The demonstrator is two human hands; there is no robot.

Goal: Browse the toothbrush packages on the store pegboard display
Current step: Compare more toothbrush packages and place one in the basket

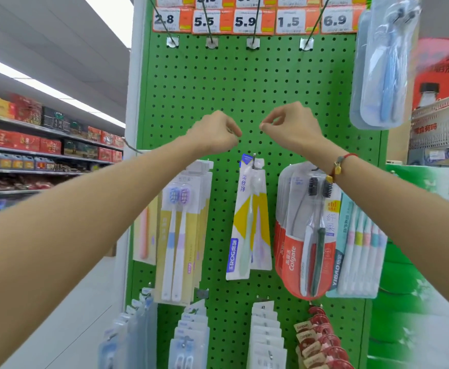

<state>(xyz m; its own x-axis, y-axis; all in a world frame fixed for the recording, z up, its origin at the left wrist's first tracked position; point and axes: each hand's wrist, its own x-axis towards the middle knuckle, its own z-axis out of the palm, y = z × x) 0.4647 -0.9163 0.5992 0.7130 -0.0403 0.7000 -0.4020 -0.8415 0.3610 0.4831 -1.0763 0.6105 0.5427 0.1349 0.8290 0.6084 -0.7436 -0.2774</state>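
A green pegboard carries toothbrush packages on hooks. Both my hands are raised in front of a bare patch of it, above the packages. My left hand and my right hand nearly meet, fingers curled inward with fingertips together; I see nothing held in either. Below them hang a yellow-and-white Frog single-brush pack, a yellow two-brush pack at the left, a red Colgate two-brush pack and a pastel multi-brush Yibao pack at the right. A blue two-brush pack hangs at the upper right.
Orange price tags line the top of the board above several bare hooks. More packages hang in the bottom row. Store shelves with red boxes run along the aisle at left. A white basket and green goods stand at right.
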